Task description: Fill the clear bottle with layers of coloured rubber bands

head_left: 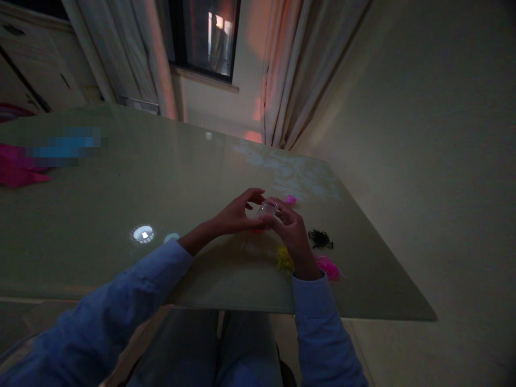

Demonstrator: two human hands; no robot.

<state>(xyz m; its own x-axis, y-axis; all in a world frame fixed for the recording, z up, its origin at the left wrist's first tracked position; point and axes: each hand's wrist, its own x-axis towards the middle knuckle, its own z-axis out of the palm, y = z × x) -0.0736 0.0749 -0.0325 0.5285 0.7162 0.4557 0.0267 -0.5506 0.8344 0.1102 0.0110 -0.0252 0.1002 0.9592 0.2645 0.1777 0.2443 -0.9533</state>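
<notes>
Window [212, 35] is showing bright patches | curtains [298, 70] are hanging either side | cabinet [44, 64] is standing far left | wall [435, 140] is rising right | desk [100, 199] is gleaming

This looks like a home, with long curtains [318, 48], a window [201, 40], pale cabinets [44, 67] and a glossy table [181, 172].

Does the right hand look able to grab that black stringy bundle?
Probably yes: the black stringy bundle lies uncovered nearby, though the right hand is holding the small clear round container.
</notes>
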